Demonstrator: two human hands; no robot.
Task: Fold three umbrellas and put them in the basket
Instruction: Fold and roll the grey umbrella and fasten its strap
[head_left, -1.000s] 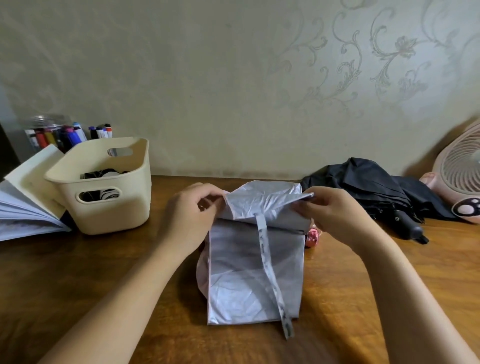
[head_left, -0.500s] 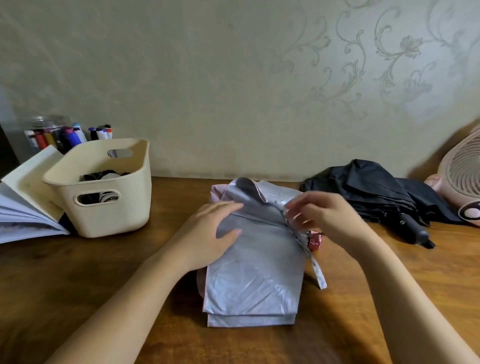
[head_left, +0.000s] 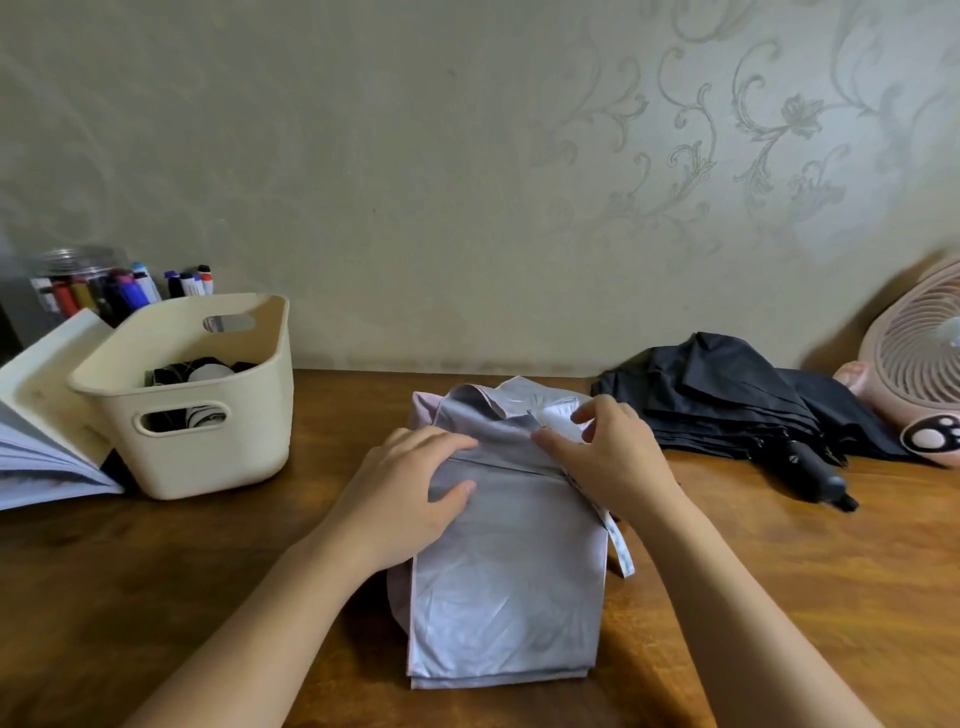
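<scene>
Silver umbrella lay flat at mid-table, strap trailing off its right edge. Left hand pressed its upper left, fingers nearly straight, gripping nothing. Right hand sat on the top-right fold, thumb on cloth, fingers bent; whether it gripped anything couldn't be told. Black umbrella lay right, basket left.

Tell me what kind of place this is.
Probably a home desk: brown wooden tabletop against scroll-patterned wallpaper, a pink paw-print desk fan, a clear jar of marker pens.
</scene>
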